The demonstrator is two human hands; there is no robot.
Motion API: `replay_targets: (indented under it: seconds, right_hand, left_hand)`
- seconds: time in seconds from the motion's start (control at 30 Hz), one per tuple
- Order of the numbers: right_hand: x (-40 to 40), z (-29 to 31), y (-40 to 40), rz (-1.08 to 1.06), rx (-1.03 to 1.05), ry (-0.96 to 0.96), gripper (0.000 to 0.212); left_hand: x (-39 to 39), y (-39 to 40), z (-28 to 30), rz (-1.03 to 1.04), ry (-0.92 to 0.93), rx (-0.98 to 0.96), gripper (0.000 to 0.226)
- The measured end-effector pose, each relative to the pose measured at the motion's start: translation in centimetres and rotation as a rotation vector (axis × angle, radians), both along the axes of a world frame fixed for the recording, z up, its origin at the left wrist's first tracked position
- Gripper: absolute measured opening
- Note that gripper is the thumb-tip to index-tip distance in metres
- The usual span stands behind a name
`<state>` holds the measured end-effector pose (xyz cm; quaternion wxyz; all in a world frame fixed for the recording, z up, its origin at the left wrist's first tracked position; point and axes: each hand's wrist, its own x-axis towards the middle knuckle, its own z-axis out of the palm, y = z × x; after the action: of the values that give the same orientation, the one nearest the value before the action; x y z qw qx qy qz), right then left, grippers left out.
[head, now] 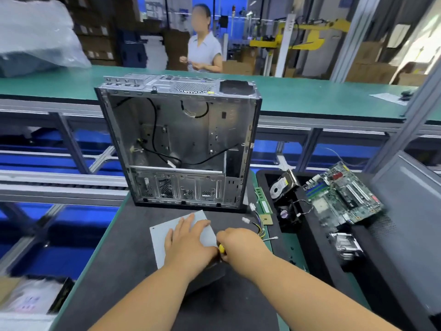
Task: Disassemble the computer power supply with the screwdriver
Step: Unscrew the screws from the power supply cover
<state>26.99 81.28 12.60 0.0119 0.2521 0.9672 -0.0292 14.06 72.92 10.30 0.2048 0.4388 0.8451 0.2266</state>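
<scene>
Grey sheet-metal computer power supply box (pixel 162 237) lies flat on the dark anti-static mat (pixel 114 271) at the near end of the bench, just in front of the gutted silver desktop case (pixel 181 144) that stands on its side. The left hand (pixel 188 244) rests flat on the lid with fingers straight, pressing the unit down. The right hand (pixel 241 244) is clenched around the yellow-handled screwdriver (pixel 221 248), only a sliver of which shows between the two hands; the tip and the screw it addresses are hidden, so seating cannot be confirmed. Judged risks: the driver is worked close against the left wrist, so a tip that jumps out of the screw head could strike that hand. An ill-seated tip could also strip the head. The box is restrained by palm pressure alone and may skid on the mat under torque. The bundle of yellow and black wires with white plugs (pixel 257 225) trails loose to the right of the box, near the right hand, and could snag. A freed screw could roll off the mat unseen. Further right, a green motherboard (pixel 343 197) and a hard drive (pixel 281 187) sit in a black tray (pixel 307 235), well apart from the work.
</scene>
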Motion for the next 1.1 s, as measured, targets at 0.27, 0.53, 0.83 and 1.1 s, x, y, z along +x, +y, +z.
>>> replay_targets:
  seconds: [0.27,0.53,0.83,1.1]
  right_hand:
    - [0.5,-0.1,1.6,0.117,-0.027,0.05,0.018]
    - [0.5,1.3,2.8,0.255,-0.048,0.005,0.013]
    - [1.8,4.3,4.4,0.101,-0.386,0.449,0.024]
    - [2.8,6.6,4.6,-0.06,-0.508,0.77,0.005]
  left_hand:
    - [0.3,0.0,-0.4,0.045,0.043,0.046,0.067]
    - [0.2,0.0,-0.1,0.055,0.021,0.055,0.064]
    - [0.1,0.1,-0.5,0.062,0.081,0.05,0.06]
    - [0.2,0.0,-0.3,0.068,0.075,0.055,0.061]
